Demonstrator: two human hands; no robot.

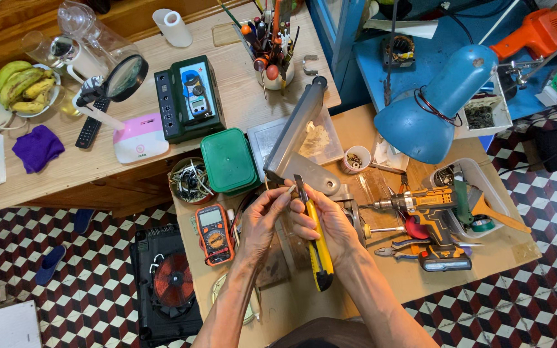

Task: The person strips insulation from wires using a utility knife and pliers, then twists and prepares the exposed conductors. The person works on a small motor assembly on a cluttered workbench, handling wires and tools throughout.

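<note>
Hands meet low over the desk (381,283): the right hand (327,222) has its fingers wrapped around a yellow utility knife (317,241), blade up, while the left hand (262,216) pinches a small white piece (289,189), perhaps wire, at the blade tip. Left sits an orange multimeter (214,233), right a cordless drill (430,212). Beyond them stand a green box (228,161) and blue lamp (436,106)
</note>
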